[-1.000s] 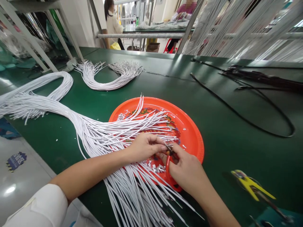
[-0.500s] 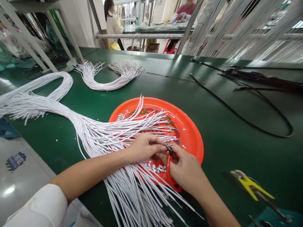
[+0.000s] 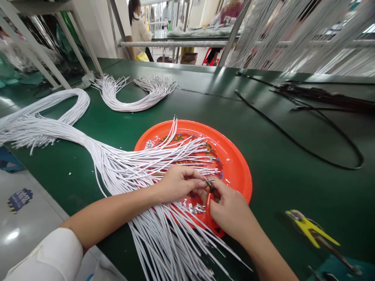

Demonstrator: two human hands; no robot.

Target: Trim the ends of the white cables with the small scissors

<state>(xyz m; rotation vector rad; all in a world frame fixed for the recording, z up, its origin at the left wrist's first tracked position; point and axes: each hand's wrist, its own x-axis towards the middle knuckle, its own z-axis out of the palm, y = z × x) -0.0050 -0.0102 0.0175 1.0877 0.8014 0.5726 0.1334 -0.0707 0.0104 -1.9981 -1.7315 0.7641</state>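
Note:
Over the red tray (image 3: 238,168), my right hand (image 3: 230,208) is wrapped round red-handled scissors (image 3: 209,205). Their dark blades (image 3: 209,182) point up and left, to the fingertips of my left hand (image 3: 180,181). That hand is closed in a pinch on the end of a white cable, mostly hidden by the fingers. A thick bundle of white cables (image 3: 117,166) fans out from the left across the tray and under my left forearm. Further cable ends (image 3: 172,242) spread toward the table's front. Silvery scraps (image 3: 196,208) lie in the tray beneath my hands.
On the green table (image 3: 263,187), more white cable bundles (image 3: 131,103) lie at the back left. Black cables (image 3: 310,150) curve at the right, with a yellow-handled tool (image 3: 310,226) nearer me. Metal racks (image 3: 178,45) stand behind; two people are beyond them.
My hands and the scissors stay almost exactly where they were. The view has shifted very slightly, and a person in the background has moved a little.

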